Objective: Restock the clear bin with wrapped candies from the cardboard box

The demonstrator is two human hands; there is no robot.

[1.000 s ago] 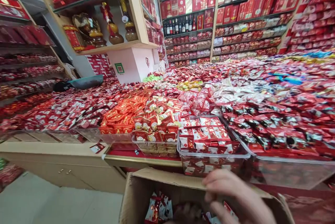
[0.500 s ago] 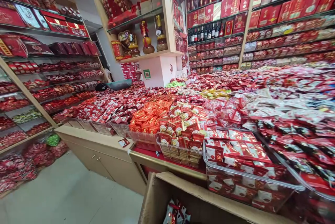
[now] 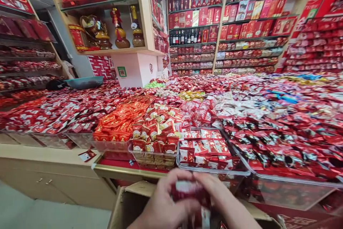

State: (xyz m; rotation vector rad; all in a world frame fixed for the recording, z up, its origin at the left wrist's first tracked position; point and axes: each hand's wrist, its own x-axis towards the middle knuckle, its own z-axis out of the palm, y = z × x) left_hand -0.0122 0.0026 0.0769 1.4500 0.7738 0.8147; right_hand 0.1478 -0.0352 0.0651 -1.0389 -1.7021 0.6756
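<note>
Low in the head view, my left hand (image 3: 163,200) curls round some dark red wrapped candy packets (image 3: 186,190) with white patches, its thumb across their near side. My right hand (image 3: 218,195) is closed over the right side of the same bunch, and motion blurs its fingertips. Both hands are together above an open cardboard box (image 3: 119,207), and they hide most of its inside. Just beyond them stands a clear plastic bin (image 3: 214,169) of red and white packets (image 3: 206,147). How many packets the hands hold I cannot make out.
Left of that bin are a bin of red and gold packets (image 3: 158,134) and one of orange packets (image 3: 118,120). Dark red shiny packets (image 3: 284,147) fill a large bin on the right. A single packet (image 3: 87,155) lies on the counter ledge (image 3: 61,155). A display pillar (image 3: 131,70) rises behind.
Both hands have come into view with red packets between them, over the cardboard box. The view has turned to the right, so the bins and shelves appear further left.
</note>
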